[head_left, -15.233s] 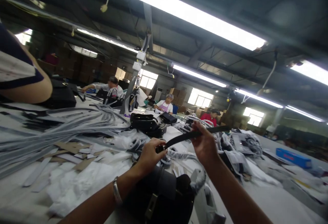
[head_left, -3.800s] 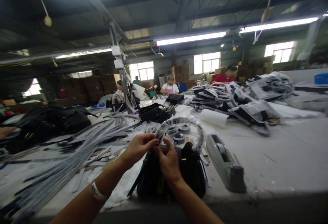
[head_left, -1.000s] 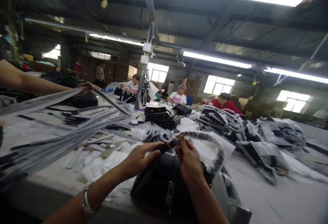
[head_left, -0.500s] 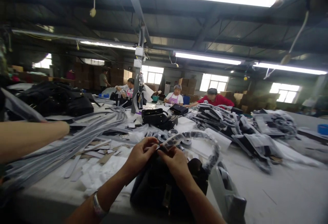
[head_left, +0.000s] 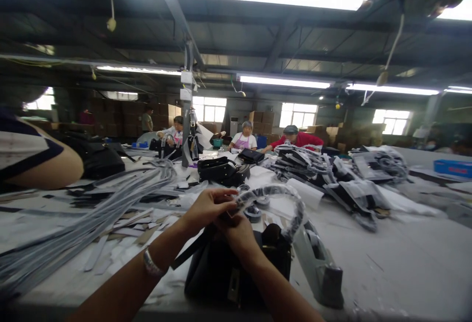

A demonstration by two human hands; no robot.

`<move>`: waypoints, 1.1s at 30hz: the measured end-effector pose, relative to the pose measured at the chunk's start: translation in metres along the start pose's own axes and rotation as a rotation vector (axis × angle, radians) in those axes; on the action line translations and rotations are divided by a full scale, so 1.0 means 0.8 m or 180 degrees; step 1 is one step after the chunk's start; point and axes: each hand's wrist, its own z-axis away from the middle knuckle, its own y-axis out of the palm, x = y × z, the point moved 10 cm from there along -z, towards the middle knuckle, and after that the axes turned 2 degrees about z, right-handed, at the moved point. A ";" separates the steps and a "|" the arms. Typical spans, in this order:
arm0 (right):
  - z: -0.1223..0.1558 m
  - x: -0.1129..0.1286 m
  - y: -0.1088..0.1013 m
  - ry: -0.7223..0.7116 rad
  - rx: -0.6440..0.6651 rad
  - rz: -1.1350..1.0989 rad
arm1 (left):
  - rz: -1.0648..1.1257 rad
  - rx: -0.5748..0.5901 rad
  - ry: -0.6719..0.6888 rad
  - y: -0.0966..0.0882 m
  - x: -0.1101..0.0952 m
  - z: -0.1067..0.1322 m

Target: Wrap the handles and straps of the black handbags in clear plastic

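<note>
A black handbag (head_left: 221, 273) stands on the table edge in front of me. Its arched handle (head_left: 291, 204) is wound in clear plastic wrap. My left hand (head_left: 206, 206) is closed in a pinch on the left end of that handle, where it meets the bag. Just under it, my right hand (head_left: 236, 228) is closed on the same spot, its fingertips hidden behind the left hand. A thin black strap (head_left: 188, 255) hangs off the bag's left side.
A grey tape dispenser (head_left: 319, 268) stands right of the bag. Grey straps (head_left: 92, 209) and card strips lie at left, by a co-worker's arm (head_left: 37, 164). Another black bag (head_left: 217, 169) and wrapped bags (head_left: 332, 174) lie behind. Several people work at the far end.
My hands have stayed at the handle's left end; the right hand dropped below the left. The co-worker's forearm at left pulled back, and my view swung slightly right.
</note>
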 end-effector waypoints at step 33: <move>0.040 0.159 0.053 -0.2189 0.1742 0.3322 | -0.1731 -0.0888 0.1020 -0.070 -0.039 0.128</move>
